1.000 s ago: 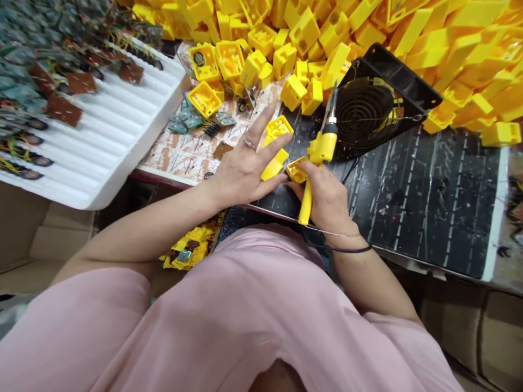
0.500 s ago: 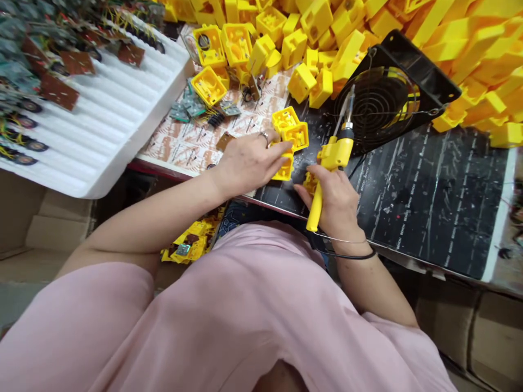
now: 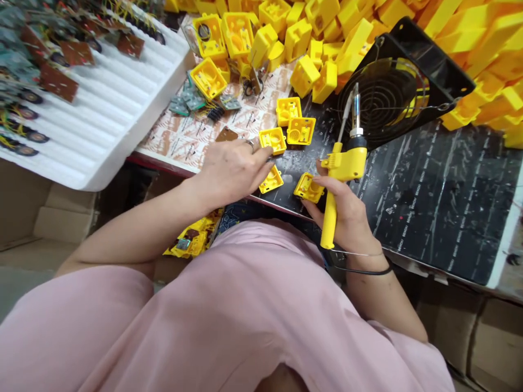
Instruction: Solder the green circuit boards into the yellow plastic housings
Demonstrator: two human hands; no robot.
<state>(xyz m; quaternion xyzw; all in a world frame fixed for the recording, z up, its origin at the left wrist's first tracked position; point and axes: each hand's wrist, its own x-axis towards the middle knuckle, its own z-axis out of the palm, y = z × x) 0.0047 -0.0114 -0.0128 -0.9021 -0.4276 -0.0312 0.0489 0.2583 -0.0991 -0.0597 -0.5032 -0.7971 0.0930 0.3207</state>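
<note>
My right hand (image 3: 347, 209) is wrapped round a yellow soldering gun (image 3: 345, 166), its metal tip pointing up and away. The same hand's thumb and fingers touch a small yellow housing (image 3: 308, 187) at the table's front edge. Over on the left, my left hand (image 3: 235, 169) has its fingertips at a yellow housing (image 3: 272, 140), and a lower yellow housing (image 3: 271, 179) lies beside its fingers. Two more open housings (image 3: 301, 131) sit just behind, close together. What is under my left palm is hidden.
A black fan (image 3: 384, 92) stands behind the soldering gun. Yellow housings (image 3: 304, 76) are heaped along the back. On the left lies a white foam tray (image 3: 122, 103) with circuit boards and wired parts. Green boards (image 3: 190, 100) lie near it.
My left hand has moved left and drawn back from the grouped housings, which now lie spread apart. My right hand has shifted right and slightly nearer with the soldering gun.
</note>
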